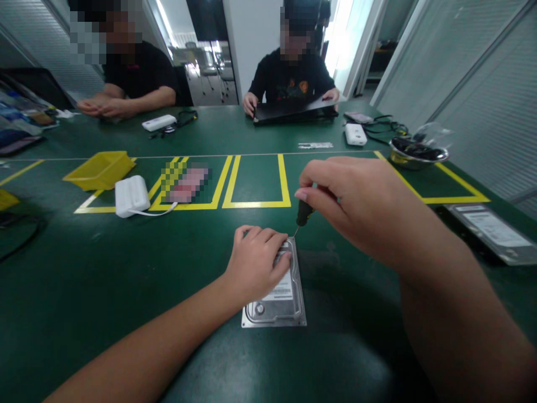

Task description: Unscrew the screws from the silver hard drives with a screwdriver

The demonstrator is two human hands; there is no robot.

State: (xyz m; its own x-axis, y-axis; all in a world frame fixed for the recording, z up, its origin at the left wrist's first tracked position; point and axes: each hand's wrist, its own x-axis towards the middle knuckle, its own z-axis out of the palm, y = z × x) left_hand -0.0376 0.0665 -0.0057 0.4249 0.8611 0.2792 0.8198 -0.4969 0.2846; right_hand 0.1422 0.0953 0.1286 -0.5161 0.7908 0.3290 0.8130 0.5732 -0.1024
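A silver hard drive [296, 299] with a white label lies flat on the green table. My left hand [258, 263] reaches over its upper left part, fingers curled across the far end and thumb on the label, gripping it. Much of the label is hidden beneath that hand. Above the drive's far right corner, my right hand [339, 196] is closed round a screwdriver [304, 214] with a dark handle. The screwdriver leans slightly, its thin shaft pointing down at the corner. Whether a screw sits under the tip is too small to tell.
Yellow tape [257, 205] marks boxes on the table. To the left are a yellow bin [100, 170] and a white power bank [132, 196] cabled to a phone [188, 184]. Another drive [495, 232] and a metal bowl [419, 157] lie right. Two people sit opposite.
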